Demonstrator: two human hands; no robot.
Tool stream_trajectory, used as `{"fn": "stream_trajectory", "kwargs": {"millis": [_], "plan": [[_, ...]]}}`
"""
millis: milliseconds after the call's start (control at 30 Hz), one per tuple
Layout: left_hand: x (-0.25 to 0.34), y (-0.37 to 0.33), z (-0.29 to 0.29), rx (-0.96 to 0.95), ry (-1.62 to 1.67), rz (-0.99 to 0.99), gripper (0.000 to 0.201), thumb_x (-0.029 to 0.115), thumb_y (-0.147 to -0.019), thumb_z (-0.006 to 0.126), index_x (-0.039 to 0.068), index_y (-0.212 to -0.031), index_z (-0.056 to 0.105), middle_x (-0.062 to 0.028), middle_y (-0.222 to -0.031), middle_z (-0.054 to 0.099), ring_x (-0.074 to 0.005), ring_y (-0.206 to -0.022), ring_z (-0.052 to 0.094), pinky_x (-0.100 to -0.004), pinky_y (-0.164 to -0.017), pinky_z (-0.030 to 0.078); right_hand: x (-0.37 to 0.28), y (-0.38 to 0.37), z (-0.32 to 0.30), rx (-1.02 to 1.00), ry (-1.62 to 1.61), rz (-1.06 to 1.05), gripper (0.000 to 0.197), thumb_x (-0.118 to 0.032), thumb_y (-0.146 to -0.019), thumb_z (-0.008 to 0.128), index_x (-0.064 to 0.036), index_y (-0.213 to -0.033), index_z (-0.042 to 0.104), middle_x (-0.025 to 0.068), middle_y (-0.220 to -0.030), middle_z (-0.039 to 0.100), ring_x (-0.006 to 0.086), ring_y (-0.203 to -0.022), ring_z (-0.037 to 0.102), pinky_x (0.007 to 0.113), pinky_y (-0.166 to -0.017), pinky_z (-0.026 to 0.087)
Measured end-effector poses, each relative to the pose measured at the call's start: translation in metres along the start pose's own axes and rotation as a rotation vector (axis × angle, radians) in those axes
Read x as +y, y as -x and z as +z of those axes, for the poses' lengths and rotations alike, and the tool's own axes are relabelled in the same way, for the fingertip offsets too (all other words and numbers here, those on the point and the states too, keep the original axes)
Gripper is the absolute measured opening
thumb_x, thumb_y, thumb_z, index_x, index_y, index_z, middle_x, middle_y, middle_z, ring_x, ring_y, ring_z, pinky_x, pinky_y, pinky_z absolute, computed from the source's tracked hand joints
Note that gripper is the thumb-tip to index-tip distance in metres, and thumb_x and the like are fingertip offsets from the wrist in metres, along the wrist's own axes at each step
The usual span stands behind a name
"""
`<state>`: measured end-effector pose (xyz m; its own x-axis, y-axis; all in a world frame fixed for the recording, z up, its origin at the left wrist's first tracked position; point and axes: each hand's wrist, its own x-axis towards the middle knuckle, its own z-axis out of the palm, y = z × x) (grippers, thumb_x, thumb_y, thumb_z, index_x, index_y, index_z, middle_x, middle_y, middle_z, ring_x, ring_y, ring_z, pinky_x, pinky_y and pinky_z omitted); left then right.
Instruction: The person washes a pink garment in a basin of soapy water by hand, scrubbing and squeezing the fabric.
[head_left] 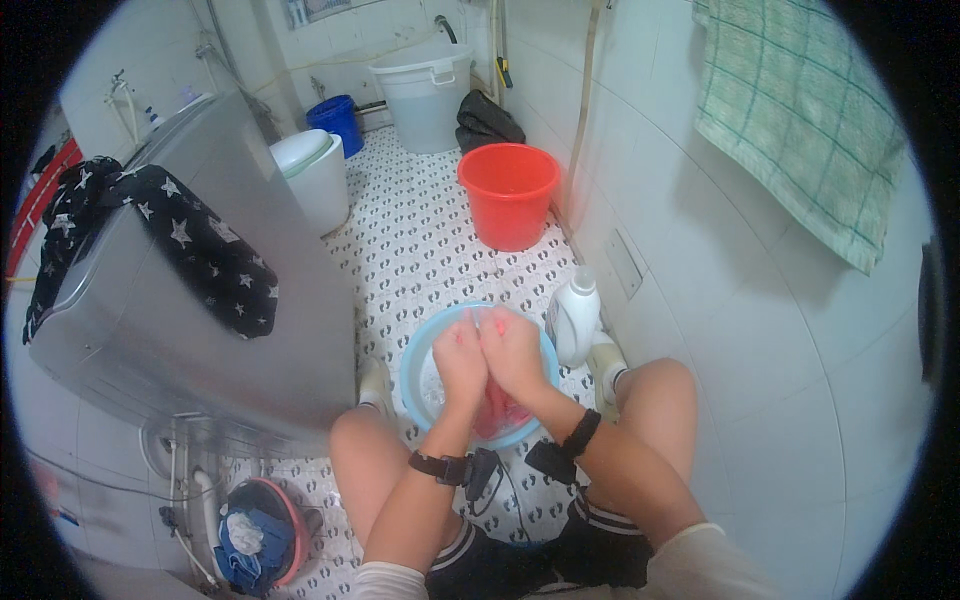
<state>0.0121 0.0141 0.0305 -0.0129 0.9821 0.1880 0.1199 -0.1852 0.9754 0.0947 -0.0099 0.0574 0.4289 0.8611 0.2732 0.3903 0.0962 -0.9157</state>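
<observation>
A light blue basin point(408, 384) stands on the floor between my feet, with water or suds and a wet pinkish-red cloth point(492, 415) in it. Above the basin my left hand point(460, 358) and my right hand point(512, 350) are closed side by side, knuckles close together. Bits of pink show at the fingers of both fists, and the cloth hangs below them toward the basin. Most of what lies inside the fists is hidden. Just right of the basin is a white detergent bottle point(575, 318) with a handle.
Ahead stands a red bucket point(510, 205), with a toilet point(318, 185), a blue bucket point(338, 125) and a large white tub point(425, 105) beyond. A grey washing machine point(200, 370) draped with star-print cloth point(205, 250) fills the left. Clothes sit in a pink-rimmed tub point(298, 545).
</observation>
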Motion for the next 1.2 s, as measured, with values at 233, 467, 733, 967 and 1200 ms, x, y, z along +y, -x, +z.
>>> {"fn": "stream_trajectory", "kwargs": {"millis": [233, 467, 733, 967, 1200], "plan": [[0.002, 0.003, 0.001, 0.019, 0.014, 0.048, 0.049, 0.026, -0.103, 0.051, -0.005, -0.066, 0.053, -0.0074, -0.055, 0.050, -0.0104, -0.056, 0.040, -0.0383, -0.050, 0.034, -0.002, -0.006, -0.003, 0.044, -0.031, -0.056, 0.038, -0.024, -0.096, 0.058, 0.0029, -0.070, 0.053, 0.0255, -0.064, 0.054, 0.0404, -0.057, 0.053, 0.046, -0.056, 0.041], [0.020, 0.005, -0.001, 0.041, 0.022, 0.058, 0.049, 0.026, -0.102, 0.053, -0.006, -0.065, 0.051, -0.0099, -0.053, 0.045, -0.0113, -0.056, 0.039, -0.0394, -0.050, 0.034, -0.005, -0.010, -0.009, 0.010, 0.012, -0.010, 0.038, -0.025, -0.097, 0.058, 0.0040, -0.072, 0.054, 0.0214, -0.060, 0.051, 0.0247, -0.053, 0.049, 0.040, -0.054, 0.041], [0.014, 0.000, -0.002, 0.103, 0.036, 0.082, 0.047, 0.026, -0.102, 0.052, -0.005, -0.067, 0.054, -0.0112, -0.053, 0.045, -0.0117, -0.055, 0.040, -0.0389, -0.050, 0.035, -0.008, -0.005, -0.002, 0.032, -0.052, -0.103, 0.037, -0.024, -0.097, 0.058, 0.0040, -0.073, 0.058, 0.0206, -0.061, 0.057, 0.0217, -0.053, 0.051, 0.039, -0.053, 0.041], [0.016, -0.001, -0.009, 0.073, 0.046, -0.017, 0.049, 0.027, -0.103, 0.052, -0.005, -0.066, 0.054, -0.0112, -0.053, 0.046, -0.0119, -0.054, 0.039, -0.0379, -0.051, 0.035, -0.010, 0.005, 0.005, 0.044, 0.014, -0.178, 0.038, -0.023, -0.098, 0.055, 0.0039, -0.071, 0.056, 0.0251, -0.065, 0.056, 0.0390, -0.057, 0.055, 0.047, -0.056, 0.041], [0.017, -0.001, -0.006, 0.066, 0.037, 0.015, 0.050, 0.027, -0.103, 0.053, -0.006, -0.065, 0.053, -0.0109, -0.051, 0.045, -0.0135, -0.052, 0.038, -0.0387, -0.049, 0.035, -0.011, 0.010, 0.006, 0.088, -0.035, -0.194, 0.039, -0.023, -0.098, 0.055, 0.0037, -0.069, 0.054, 0.0260, -0.062, 0.054, 0.0383, -0.053, 0.052, 0.046, -0.053, 0.040]]}}
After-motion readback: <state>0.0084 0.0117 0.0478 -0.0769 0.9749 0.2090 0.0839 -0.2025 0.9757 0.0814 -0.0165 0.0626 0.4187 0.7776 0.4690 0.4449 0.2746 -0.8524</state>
